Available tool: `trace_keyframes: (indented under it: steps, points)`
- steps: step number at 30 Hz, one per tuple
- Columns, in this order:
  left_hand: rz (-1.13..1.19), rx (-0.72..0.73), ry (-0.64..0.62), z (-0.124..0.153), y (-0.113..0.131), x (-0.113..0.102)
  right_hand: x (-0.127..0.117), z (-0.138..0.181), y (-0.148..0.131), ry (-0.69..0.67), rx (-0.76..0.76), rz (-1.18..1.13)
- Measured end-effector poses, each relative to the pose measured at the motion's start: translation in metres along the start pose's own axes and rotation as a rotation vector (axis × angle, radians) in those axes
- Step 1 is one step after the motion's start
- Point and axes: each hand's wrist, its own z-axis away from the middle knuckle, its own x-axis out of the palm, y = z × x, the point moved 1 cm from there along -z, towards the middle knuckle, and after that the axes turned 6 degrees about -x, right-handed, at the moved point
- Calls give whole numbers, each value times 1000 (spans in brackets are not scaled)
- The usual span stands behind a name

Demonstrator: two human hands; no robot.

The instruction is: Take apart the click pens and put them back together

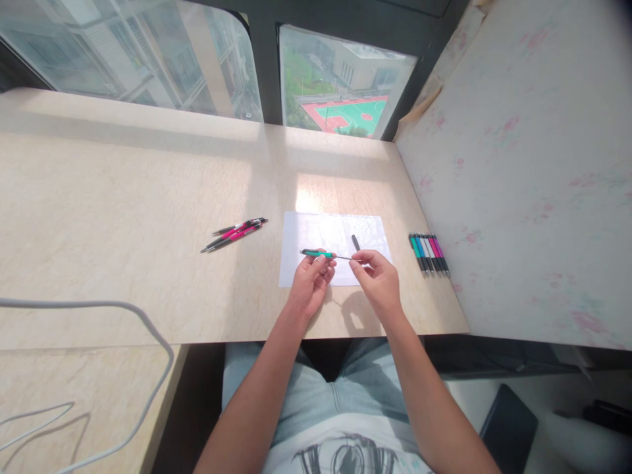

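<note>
the left hand grips the green barrel between thumb and fingers, just above the paper, keeping it nearly level with one end towards the right hand. that grip probably serves to steady it while the right hand pinches the thin dark refill in its fingertips. the refill runs straight between the two hands, in line with the barrel, as a narrow part must to slide without bending. the barrel is its container; how much of the refill sits inside is hidden.

the black piece, perhaps the pen's grip, shows over the paper just beyond the right fingers, within easy reach; whether it touches them i cannot tell. the white sheet likely makes small dark parts easy to spot.

on the table, the loose pens, pink and black, lie overlapping at a slant to the left, well apart from the paper. to the right, by the wall, the row of pens lies side by side with tips towards the person, seemingly so each can be picked out by colour.
</note>
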Motion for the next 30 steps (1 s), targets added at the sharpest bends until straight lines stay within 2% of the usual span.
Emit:
trace_keyframes:
  steps: [5,8,12,18,21,24,30]
  points:
    - [5,0,-11,0,0,0,-2,-4,6,-57,-58,82]
    - [12,-2,-3,0,0,-1,-9,-11,20,-81,-130,314]
    - [25,1,14,-1,0,-1,-17,-22,46,16,-95,706]
    - [31,3,19,-2,0,-2,-12,-25,65,1,-61,875]
    - [27,4,30,-3,0,-3,-8,-26,67,10,-77,870]
    - [21,4,33,-3,-1,-4,-8,-27,67,22,-75,766]
    - [21,3,33,-3,0,-2,-24,-16,55,54,87,208]
